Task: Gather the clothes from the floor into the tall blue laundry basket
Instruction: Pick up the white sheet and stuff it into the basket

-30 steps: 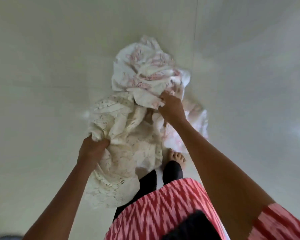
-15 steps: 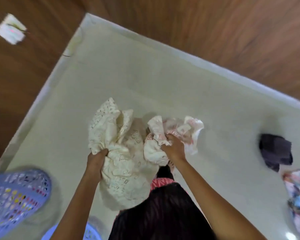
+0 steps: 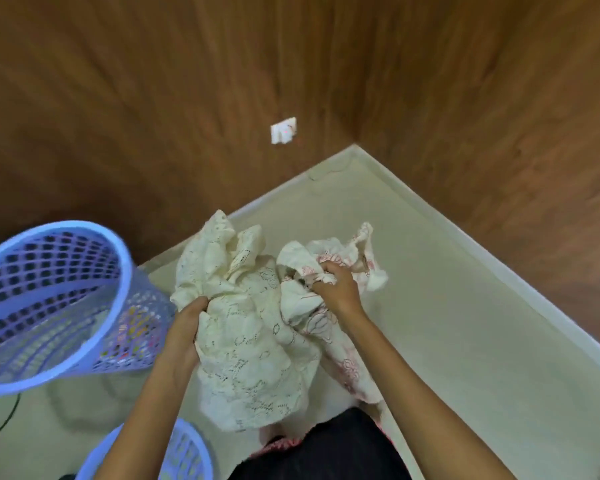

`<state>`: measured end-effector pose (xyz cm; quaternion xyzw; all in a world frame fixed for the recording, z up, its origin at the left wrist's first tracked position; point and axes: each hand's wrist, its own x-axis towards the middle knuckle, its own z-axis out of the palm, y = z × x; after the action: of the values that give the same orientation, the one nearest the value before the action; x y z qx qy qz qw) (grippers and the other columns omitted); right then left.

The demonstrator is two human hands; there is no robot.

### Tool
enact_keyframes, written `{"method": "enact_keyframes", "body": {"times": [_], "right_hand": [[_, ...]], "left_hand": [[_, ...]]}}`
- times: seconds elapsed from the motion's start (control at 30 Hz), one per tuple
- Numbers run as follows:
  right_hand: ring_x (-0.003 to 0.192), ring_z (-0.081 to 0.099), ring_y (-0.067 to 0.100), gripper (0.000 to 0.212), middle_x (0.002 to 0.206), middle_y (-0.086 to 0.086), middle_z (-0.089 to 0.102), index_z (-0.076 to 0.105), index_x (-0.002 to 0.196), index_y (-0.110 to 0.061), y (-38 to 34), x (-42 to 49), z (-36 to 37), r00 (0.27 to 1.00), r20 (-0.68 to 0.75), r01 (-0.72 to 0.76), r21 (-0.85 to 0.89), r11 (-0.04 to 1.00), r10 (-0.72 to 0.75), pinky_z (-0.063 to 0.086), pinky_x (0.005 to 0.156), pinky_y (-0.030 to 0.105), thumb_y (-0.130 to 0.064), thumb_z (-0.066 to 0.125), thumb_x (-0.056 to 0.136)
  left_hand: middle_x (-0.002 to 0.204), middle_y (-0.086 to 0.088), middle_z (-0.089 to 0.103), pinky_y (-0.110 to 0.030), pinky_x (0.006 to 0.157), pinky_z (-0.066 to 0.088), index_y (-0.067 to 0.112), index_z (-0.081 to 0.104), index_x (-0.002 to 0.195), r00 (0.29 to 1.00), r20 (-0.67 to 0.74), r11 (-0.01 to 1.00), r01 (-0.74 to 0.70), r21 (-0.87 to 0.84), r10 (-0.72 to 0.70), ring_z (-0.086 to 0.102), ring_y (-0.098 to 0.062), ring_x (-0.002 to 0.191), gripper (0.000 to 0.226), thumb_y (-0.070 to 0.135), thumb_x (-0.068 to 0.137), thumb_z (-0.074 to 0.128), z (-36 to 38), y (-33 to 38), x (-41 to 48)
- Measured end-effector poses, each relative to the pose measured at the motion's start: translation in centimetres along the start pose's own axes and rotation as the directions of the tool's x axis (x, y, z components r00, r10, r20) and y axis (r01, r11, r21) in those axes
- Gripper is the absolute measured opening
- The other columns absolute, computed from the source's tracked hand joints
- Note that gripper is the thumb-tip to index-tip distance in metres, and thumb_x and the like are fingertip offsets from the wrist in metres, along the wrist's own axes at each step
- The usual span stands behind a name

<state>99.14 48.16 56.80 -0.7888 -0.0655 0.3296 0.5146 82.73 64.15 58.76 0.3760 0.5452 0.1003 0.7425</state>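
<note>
My left hand (image 3: 184, 327) grips a cream lace garment (image 3: 253, 355) that hangs bunched in front of me, off the floor. To its right, my right hand (image 3: 333, 285) is closed on a white cloth with a pink print (image 3: 343, 341), also lifted. The two bundles touch each other. The tall blue laundry basket (image 3: 94, 348) stands at the left, its open rim just left of my left hand. Some cloth shows inside it through the mesh.
A second, smaller blue basket (image 3: 187, 455) sits low by my left forearm. Brown wood-panel walls meet in a corner ahead, with a white wall socket (image 3: 283, 134) on the left wall. A dark cable (image 3: 0, 424) lies on the pale floor at the lower left.
Both hands have kept their hold on the two cloths and lifted them from the floor. The view has swung left, bringing the tall blue basket close beside my left hand.
</note>
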Motion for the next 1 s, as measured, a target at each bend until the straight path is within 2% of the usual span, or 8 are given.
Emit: {"method": "enact_keyframes", "body": {"times": [0.1,0.2,0.33,0.47,0.6,0.7,0.9,1.0], "right_hand": [[0.105,0.058,0.024,0.036,0.113,0.009,0.063,0.064,0.111,-0.008,-4.2,0.4,5.2,0.995,0.048,0.087,0.03,0.996,-0.088,0.046,0.087,0.032,-0.009,0.064,0.075],[0.09,0.056,0.019,0.023,0.094,0.002,0.061,0.065,0.097,-0.011,-9.3,-0.3,11.6,0.964,0.161,0.204,0.065,0.977,-0.212,0.047,0.081,0.033,-0.006,0.061,0.075],[0.092,0.059,0.02,0.023,0.092,-0.004,0.061,0.063,0.095,-0.02,-14.8,-0.1,18.3,0.909,0.286,0.272,0.145,0.951,-0.303,0.05,0.081,0.035,-0.005,0.061,0.079],[0.092,0.059,0.019,0.025,0.09,-0.013,0.061,0.064,0.092,-0.027,-18.3,1.1,25.0,0.865,0.39,0.262,0.186,0.947,-0.316,0.049,0.076,0.034,-0.009,0.066,0.075],[0.091,0.06,0.02,0.024,0.09,-0.009,0.063,0.065,0.084,-0.028,-20.1,3.7,31.0,0.82,0.477,0.27,0.164,0.949,-0.315,0.047,0.074,0.03,-0.006,0.064,0.077],[0.082,0.058,0.019,0.023,0.081,-0.005,0.061,0.064,0.084,-0.023,-21.3,5.5,34.8,0.799,0.528,0.264,0.122,0.957,-0.288,0.045,0.066,0.026,-0.005,0.061,0.071],[0.072,0.051,0.018,0.019,0.071,-0.001,0.055,0.058,0.068,-0.022,-22.6,9.4,40.4,0.785,0.577,0.278,0.001,0.961,-0.228,0.039,0.06,0.026,-0.011,0.05,0.055],[0.069,0.05,0.016,0.017,0.071,0.0,0.055,0.057,0.067,-0.02,-22.0,10.4,42.6,0.774,0.609,0.261,-0.062,0.963,-0.171,0.04,0.061,0.026,-0.011,0.05,0.055]], "left_hand": [[0.065,-0.002,0.072,-0.026,0.057,0.054,0.013,0.063,0.087,0.998,-0.01,0.984,-0.057,-0.168,0.057,0.069,-0.012,0.058,0.022,0.016,0.093,0.042,-4.5,3.4,-0.8],[0.063,-0.002,0.073,-0.033,0.068,0.047,0.015,0.064,0.095,0.987,-0.11,0.941,-0.148,-0.303,0.12,0.067,-0.019,0.073,0.023,0.018,0.093,0.041,-10.6,7.7,-2.4],[0.075,-0.003,0.073,-0.03,0.063,0.05,0.014,0.065,0.094,0.919,-0.305,0.877,-0.35,-0.33,0.252,0.063,-0.018,0.083,0.022,0.016,0.089,0.043,-16.6,12.9,-4.3],[0.05,0.006,0.067,-0.02,0.047,0.049,0.016,0.061,0.081,0.826,-0.483,0.814,-0.478,-0.329,0.29,0.063,-0.01,0.062,0.018,0.021,0.09,0.047,-22.2,16.7,-4.0],[0.084,-0.002,0.065,-0.029,0.065,0.049,0.015,0.063,0.092,0.791,-0.561,0.774,-0.508,-0.378,0.245,0.062,-0.016,0.078,0.014,0.021,0.086,0.052,-28.1,18.4,0.2],[0.09,-0.005,0.065,-0.033,0.078,0.052,0.016,0.064,0.09,0.789,-0.581,0.81,-0.467,-0.354,0.201,0.062,-0.02,0.083,0.016,0.02,0.087,0.049,-31.1,18.5,3.7],[0.077,-0.005,0.073,-0.029,0.062,0.06,0.007,0.061,0.105,0.857,-0.511,0.855,-0.31,-0.416,0.062,0.069,-0.016,0.063,0.02,0.005,0.09,0.048,-35.0,17.7,11.4],[0.106,-0.008,0.059,-0.028,0.063,0.054,0.014,0.051,0.124,0.923,-0.384,0.941,-0.121,-0.316,-0.01,0.061,-0.017,0.083,0.037,0.006,0.089,0.053,-35.6,17.1,13.4]]}}
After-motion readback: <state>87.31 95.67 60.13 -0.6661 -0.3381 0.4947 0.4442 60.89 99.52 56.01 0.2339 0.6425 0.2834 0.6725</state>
